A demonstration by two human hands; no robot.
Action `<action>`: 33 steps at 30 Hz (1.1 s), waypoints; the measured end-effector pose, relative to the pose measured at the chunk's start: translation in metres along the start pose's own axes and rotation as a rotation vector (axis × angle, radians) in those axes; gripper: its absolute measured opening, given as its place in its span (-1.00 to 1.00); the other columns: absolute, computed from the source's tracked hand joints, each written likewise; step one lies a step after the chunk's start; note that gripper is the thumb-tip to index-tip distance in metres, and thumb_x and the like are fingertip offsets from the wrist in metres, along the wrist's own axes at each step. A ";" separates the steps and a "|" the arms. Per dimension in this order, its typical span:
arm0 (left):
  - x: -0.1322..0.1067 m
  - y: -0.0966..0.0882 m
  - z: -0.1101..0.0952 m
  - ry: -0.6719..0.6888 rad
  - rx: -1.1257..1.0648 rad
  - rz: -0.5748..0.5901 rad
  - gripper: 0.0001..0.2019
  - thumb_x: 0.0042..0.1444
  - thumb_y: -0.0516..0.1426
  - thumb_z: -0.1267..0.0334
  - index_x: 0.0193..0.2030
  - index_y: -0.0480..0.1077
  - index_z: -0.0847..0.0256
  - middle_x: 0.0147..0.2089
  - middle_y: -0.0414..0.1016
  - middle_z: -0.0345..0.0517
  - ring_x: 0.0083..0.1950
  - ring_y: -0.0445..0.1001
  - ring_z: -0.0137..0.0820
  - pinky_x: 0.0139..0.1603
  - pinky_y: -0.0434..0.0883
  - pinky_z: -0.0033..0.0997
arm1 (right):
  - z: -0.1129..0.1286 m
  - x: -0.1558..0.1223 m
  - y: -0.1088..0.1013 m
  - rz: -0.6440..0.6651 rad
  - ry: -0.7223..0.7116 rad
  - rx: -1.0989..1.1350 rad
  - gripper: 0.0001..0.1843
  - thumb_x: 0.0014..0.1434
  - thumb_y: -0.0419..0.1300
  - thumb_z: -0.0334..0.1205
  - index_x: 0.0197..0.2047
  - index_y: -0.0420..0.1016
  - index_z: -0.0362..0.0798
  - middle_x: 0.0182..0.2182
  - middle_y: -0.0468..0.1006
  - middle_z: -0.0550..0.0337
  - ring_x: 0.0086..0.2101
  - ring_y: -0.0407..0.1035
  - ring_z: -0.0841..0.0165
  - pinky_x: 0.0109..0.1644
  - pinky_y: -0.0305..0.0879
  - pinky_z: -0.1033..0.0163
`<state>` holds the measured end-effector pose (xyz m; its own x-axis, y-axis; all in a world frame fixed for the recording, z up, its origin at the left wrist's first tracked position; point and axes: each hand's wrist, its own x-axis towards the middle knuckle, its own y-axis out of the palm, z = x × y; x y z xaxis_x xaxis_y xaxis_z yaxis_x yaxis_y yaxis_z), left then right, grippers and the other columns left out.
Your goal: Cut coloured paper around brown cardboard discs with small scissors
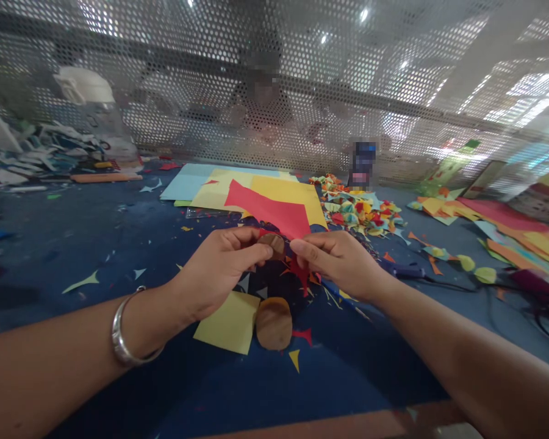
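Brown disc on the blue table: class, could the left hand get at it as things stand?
Probably yes. The brown disc lies uncovered close to the left hand, beside a yellow square, though that hand is pinching a smaller brown piece.

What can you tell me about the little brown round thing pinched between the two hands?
The brown round piece is small, flat-looking and matte, like paper or thin card. It is held above the blue table, its left edge pinched by thumb and forefinger of the left hand, its right edge met by fingertips of the right hand. A jagged red scrap hangs just beneath it.
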<state>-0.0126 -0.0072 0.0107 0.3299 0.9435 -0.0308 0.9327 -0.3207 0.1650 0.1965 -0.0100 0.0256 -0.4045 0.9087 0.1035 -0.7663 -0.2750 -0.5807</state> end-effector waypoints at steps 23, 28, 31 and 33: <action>-0.011 0.006 -0.006 0.072 0.038 0.031 -0.94 0.09 0.30 0.26 -0.32 0.58 0.19 -0.34 0.50 -0.21 -0.35 0.29 -0.49 -0.34 0.20 -0.47 | 0.004 -0.003 0.006 -0.164 0.017 0.221 -0.41 0.25 0.15 0.30 -0.42 0.46 -0.11 -0.67 -0.01 0.45 -0.65 -0.13 0.55 -0.59 -0.17 0.34; -0.010 0.007 -0.005 0.067 0.024 0.022 -0.92 0.11 0.30 0.25 -0.30 0.60 0.19 -0.30 0.57 -0.19 -0.36 0.34 -0.50 -0.37 0.22 -0.49 | 0.006 -0.004 0.007 -0.141 -0.001 0.204 -0.42 0.27 0.14 0.29 -0.41 0.46 -0.11 -0.65 0.02 0.44 -0.64 -0.12 0.56 -0.59 -0.17 0.33; -0.010 0.007 -0.003 0.080 -0.006 0.026 -0.91 0.06 0.35 0.26 -0.28 0.61 0.18 -0.31 0.59 -0.21 -0.33 0.41 -0.50 -0.31 0.29 -0.51 | 0.007 -0.005 0.007 -0.123 -0.001 0.181 -0.42 0.28 0.11 0.30 -0.42 0.43 -0.09 -0.63 0.04 0.42 -0.64 -0.11 0.55 -0.58 -0.17 0.33; -0.010 0.007 -0.002 0.102 -0.021 0.026 -0.88 0.03 0.37 0.25 -0.26 0.61 0.17 -0.29 0.61 -0.20 -0.27 0.47 -0.46 -0.22 0.35 -0.50 | 0.008 -0.006 0.006 -0.098 -0.001 0.133 -0.43 0.28 0.11 0.30 -0.39 0.44 -0.09 -0.62 0.08 0.41 -0.63 -0.08 0.54 -0.58 -0.16 0.32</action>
<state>-0.0098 -0.0188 0.0144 0.3363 0.9388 0.0745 0.9204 -0.3444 0.1848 0.1900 -0.0199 0.0278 -0.3252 0.9329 0.1549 -0.8612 -0.2245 -0.4560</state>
